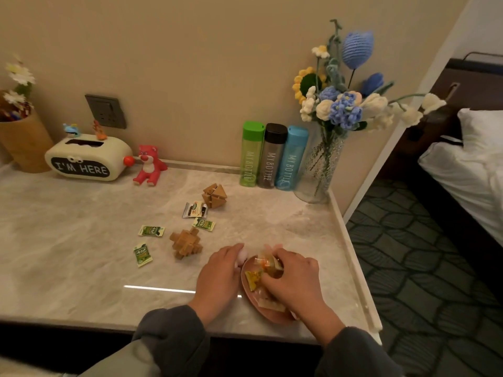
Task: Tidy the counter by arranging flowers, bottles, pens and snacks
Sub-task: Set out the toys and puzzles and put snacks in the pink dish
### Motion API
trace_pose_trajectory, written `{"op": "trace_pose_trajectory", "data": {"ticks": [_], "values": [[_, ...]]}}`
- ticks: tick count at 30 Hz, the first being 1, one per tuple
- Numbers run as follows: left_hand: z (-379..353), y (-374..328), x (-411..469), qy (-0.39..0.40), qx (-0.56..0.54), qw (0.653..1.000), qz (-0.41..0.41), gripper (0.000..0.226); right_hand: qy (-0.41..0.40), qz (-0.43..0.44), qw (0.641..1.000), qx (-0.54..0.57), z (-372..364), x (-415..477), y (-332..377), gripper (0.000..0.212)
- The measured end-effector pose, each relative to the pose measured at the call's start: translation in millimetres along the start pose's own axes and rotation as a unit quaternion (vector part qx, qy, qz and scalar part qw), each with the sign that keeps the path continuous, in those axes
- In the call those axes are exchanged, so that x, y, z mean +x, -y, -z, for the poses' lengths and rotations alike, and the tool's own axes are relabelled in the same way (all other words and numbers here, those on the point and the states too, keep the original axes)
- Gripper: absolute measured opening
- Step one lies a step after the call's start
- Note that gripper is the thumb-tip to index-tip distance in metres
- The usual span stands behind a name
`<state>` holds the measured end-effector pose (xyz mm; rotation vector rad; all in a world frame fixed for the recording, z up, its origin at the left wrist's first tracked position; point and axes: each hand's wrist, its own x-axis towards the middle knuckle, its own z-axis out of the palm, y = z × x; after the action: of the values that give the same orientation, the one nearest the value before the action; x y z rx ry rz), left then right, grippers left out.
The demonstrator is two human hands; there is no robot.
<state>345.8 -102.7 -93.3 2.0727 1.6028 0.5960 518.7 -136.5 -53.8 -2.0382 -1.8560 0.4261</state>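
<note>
Right hand (294,281) pinches crinkly wrapped snack (268,263) over pink dish (272,315) near counter (81,254) front edge. Left hand (217,278) against dish rim; grip cannot tell. 3 green packets (151,230) loose on counter: likely light, slippery film, crushable; pinch crimped ends.

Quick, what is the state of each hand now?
Left hand: grips the rim of the pink dish.
Right hand: pinches an orange snack packet over the dish.
</note>
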Motion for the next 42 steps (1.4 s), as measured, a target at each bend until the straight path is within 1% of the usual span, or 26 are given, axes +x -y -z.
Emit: {"op": "trace_pose_trajectory", "data": {"ticks": [2,5,7,9,11,14,16,18,21,25,27,30,33,37,42], "values": [[0,0,1,-0.005,-0.012,1.0,0.016,0.052,0.018,0.001,1.0,-0.025,-3,-1,-4,0.053],[1,-2,1,-0.012,-0.053,0.998,0.031,0.053,0.06,-0.01,0.997,-0.041,-7,-1,-8,0.071],[3,-3,0,-0.026,-0.102,0.994,0.039,0.052,0.039,-0.004,0.999,-0.017,-6,1,-5,0.074],[6,-6,-2,-0.047,-0.156,0.986,0.043,0.052,0.008,0.005,1.0,0.028,-3,6,2,0.067],[11,-8,-1,-0.065,-0.202,0.977,0.035,0.053,0.007,0.009,0.995,0.101,1,15,12,0.057],[24,-11,2,-0.088,-0.255,0.963,0.016,0.056,0.056,-0.003,0.967,0.248,9,33,32,0.049],[36,-10,5,-0.108,-0.274,0.956,0.012,0.058,0.089,-0.017,0.945,0.313,13,46,49,0.049],[49,-7,10,-0.122,-0.289,0.949,0.014,0.056,0.136,-0.023,0.924,0.356,13,58,67,0.049],[71,7,18,-0.142,-0.29,0.946,0.014,0.051,0.189,-0.005,0.894,0.407,9,75,97,0.038],[94,27,30,-0.141,-0.262,0.955,0.015,0.041,0.204,0.011,0.868,0.453,0,94,125,0.017],[106,44,41,-0.134,-0.264,0.955,0.018,0.038,0.212,0.01,0.86,0.465,-7,111,142,0.017],[125,73,62,-0.129,-0.269,0.954,0.018,0.041,0.215,-0.004,0.86,0.463,-14,138,168,0.024],[145,103,87,-0.129,-0.25,0.959,0.024,0.046,0.205,-0.01,0.867,0.454,-25,165,194,0.03],[165,143,122,-0.087,-0.228,0.969,0.024,0.054,0.179,0.003,0.893,0.414,-45,202,224,0.036],[175,187,163,-0.034,-0.19,0.981,0.021,0.059,0.15,0.009,0.93,0.336,-78,248,246,0.033]]}}
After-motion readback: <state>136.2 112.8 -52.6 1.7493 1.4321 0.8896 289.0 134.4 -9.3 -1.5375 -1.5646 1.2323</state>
